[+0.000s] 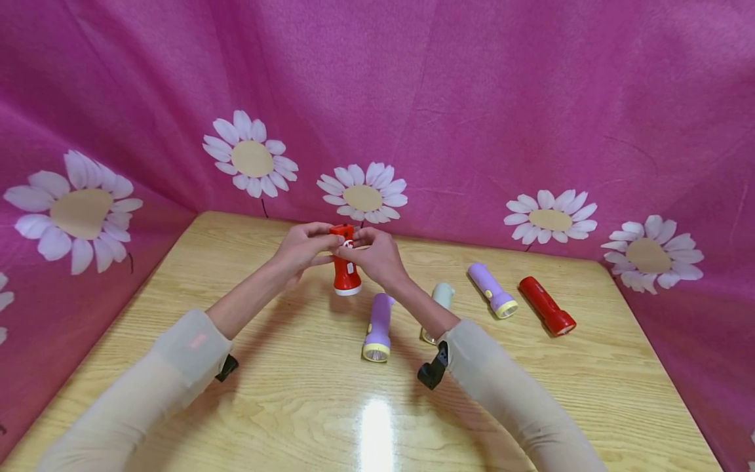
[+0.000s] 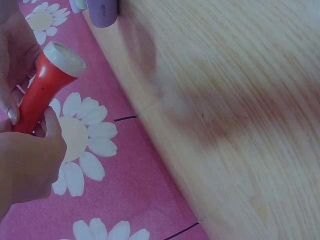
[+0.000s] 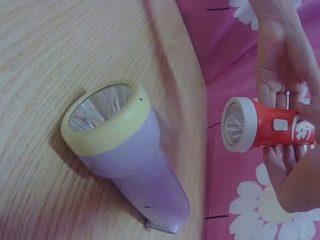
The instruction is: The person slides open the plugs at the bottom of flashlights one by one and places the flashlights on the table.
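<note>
A red flashlight (image 1: 347,278) with a white rim hangs lens-down above the back of the table. My left hand (image 1: 303,252) grips its body from the left, thumb in front and fingers behind. From the right, my right hand (image 1: 380,257) holds the same upper part with thumb and fingers. In the right wrist view, the held flashlight (image 3: 267,125) shows its clear lens, a white switch and a white printed emblem. The left wrist view shows its plain red back (image 2: 42,92). A purple flashlight (image 1: 378,331) with a yellow rim lies just below the right hand.
A pale green flashlight (image 1: 442,295) lies partly hidden under the right forearm. Farther right lie another purple flashlight (image 1: 492,290) and another red flashlight (image 1: 547,307). The wooden table (image 1: 283,419) meets a pink flowered cloth (image 1: 460,118) at its back and sides.
</note>
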Demonstrator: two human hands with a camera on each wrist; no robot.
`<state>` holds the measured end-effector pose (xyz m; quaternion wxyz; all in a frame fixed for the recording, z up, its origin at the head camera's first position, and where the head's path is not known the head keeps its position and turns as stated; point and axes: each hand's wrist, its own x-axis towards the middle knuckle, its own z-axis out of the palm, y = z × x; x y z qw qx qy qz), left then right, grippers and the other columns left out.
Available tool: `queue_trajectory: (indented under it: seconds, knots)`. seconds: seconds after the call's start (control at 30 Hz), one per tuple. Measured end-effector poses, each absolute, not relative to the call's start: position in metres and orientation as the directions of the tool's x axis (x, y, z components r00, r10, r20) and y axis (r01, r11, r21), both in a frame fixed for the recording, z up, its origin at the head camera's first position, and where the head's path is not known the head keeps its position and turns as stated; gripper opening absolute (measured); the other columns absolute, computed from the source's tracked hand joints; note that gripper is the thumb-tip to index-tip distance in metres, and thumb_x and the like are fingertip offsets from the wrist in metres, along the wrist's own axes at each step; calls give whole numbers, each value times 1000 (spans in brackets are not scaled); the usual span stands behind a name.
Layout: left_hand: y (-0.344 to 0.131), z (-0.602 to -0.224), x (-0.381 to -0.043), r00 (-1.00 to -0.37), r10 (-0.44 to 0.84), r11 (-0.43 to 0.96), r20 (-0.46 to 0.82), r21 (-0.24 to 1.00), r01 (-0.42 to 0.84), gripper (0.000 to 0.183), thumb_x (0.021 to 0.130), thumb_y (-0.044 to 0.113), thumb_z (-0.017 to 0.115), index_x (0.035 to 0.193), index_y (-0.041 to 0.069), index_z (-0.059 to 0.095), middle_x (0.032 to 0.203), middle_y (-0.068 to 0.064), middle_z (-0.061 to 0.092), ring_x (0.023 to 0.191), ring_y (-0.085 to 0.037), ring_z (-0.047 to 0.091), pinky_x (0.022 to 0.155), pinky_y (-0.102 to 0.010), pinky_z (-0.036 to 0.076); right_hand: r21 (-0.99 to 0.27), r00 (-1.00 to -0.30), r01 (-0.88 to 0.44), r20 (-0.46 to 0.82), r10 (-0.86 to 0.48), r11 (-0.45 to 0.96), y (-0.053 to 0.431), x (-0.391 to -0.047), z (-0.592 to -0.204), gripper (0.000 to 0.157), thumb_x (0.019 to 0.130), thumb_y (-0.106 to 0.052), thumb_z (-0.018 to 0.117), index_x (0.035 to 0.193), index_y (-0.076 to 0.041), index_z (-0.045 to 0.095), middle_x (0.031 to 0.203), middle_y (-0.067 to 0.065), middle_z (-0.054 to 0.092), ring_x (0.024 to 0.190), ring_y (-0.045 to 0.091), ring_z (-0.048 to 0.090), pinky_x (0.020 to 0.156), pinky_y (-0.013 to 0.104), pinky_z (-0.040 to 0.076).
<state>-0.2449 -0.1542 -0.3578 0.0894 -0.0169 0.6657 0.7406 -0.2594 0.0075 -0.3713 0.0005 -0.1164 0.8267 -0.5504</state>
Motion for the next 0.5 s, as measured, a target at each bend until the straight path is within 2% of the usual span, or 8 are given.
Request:
queue_trajectory:
  seconds: [0.1,0.3,0.5]
  knots:
    - [-155,-357,-245,-982,116,-105,-147,982,-159,36,86,11,64,118,-2,53,110,-15,56,89,-21,60,80,-35,53,-923,-972,-179,113,-206,341,10,-259,-370,34,70,-27,80,91,-6,63,88,2,65,86,15,61,70,29,51]
    - [-156,-357,-247,-979,131,-108,-155,980,-170,38,86,9,63,120,-3,52,117,-16,53,99,-26,58,79,-35,53,-959,-969,-124,61,-240,255,11,-258,-368,35,72,-20,79,96,-2,61,91,8,64,86,19,61,71,37,55]
    - [-160,-358,-249,-976,147,-133,-163,974,-183,37,86,9,63,119,-4,53,120,-16,53,103,-29,57,79,-36,53,-971,-961,-104,43,-272,213,13,-256,-368,33,74,-16,77,99,-1,60,95,10,63,87,21,61,72,39,55]
